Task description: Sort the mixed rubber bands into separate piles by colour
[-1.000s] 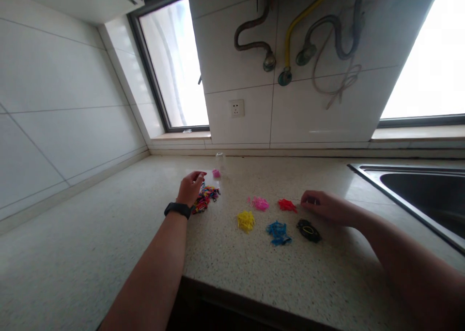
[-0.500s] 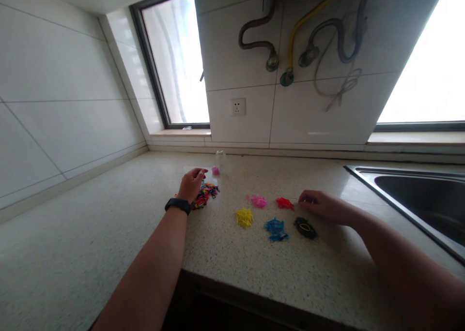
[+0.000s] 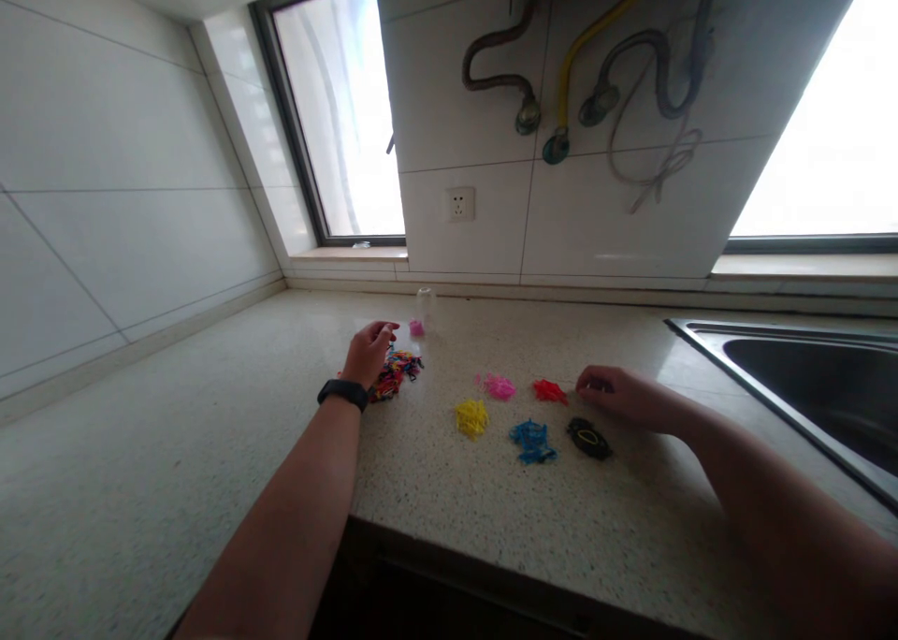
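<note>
My left hand (image 3: 369,352), with a dark wristband, hovers over the near-left part of a mixed-colour pile of small rubber bands (image 3: 401,370). Its thumb and fingers come together at the tips; anything between them is too small to make out. My right hand (image 3: 609,395) rests on the counter just right of a red pile of bands (image 3: 550,392), fingers loosely bent and slightly apart, with nothing visible in them. Around these lie a pink pile (image 3: 499,386), a yellow pile (image 3: 471,417), a blue pile (image 3: 533,442) and a black pile (image 3: 587,438) with a yellow loop on it.
A clear container (image 3: 427,309) stands near the wall, a small pink item (image 3: 416,327) beside it. To the right a steel sink (image 3: 691,333) is set into the speckled counter (image 3: 435,490). Hoses (image 3: 570,69) and a socket (image 3: 461,204) are on the tiled wall.
The view has shifted very slightly. Both hands stay almost where they were, and the piles look the same.
</note>
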{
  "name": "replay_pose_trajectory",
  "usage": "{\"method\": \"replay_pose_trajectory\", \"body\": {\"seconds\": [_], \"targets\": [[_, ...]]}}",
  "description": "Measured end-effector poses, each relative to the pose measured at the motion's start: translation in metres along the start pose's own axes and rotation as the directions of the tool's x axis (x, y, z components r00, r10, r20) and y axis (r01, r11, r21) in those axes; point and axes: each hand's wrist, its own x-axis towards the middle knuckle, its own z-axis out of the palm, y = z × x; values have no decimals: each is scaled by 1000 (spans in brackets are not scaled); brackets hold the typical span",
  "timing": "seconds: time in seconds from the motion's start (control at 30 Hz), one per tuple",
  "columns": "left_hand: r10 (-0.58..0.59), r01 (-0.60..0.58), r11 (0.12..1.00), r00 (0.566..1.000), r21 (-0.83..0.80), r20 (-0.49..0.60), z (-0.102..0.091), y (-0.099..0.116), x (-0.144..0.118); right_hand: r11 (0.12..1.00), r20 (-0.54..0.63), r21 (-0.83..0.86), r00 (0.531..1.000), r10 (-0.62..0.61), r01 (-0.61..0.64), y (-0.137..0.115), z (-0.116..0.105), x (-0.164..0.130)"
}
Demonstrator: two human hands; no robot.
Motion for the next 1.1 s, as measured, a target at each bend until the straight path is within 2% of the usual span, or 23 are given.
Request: {"method": "replay_pose_trajectory", "body": {"seconds": [0.2,0.4,0.6,0.67,0.77,0.9,1.0,1.1], "targets": [[-45,45,997,999,-69,-7,-2,3,0,1000,-2,0,1000,0,0,1,0,1],[-128,118,966,991,-229,-31,-1,8,0,1000,-31,21,1000,-1,2,0,-1,-1],[-152,133,935,988,-328,-32,-1,6,2,983,-65,177,996,58,-46,-7,1,5],[-150,127,929,988,-347,-38,-1,6,3,979,-80,203,996,45,-28,-19,2,11],[-153,126,918,987,-376,-41,-1,8,3,985,-116,122,988,-107,121,-51,1,25],[-165,131,901,985,-414,-47,-1,10,3,966,-47,-30,965,-259,258,-105,5,52],[-167,132,897,985,-423,-47,-1,12,2,929,8,-98,934,-357,356,-140,18,81],[-160,128,906,986,-404,-46,-2,13,2,925,28,-159,938,-346,346,-166,35,111]]}}
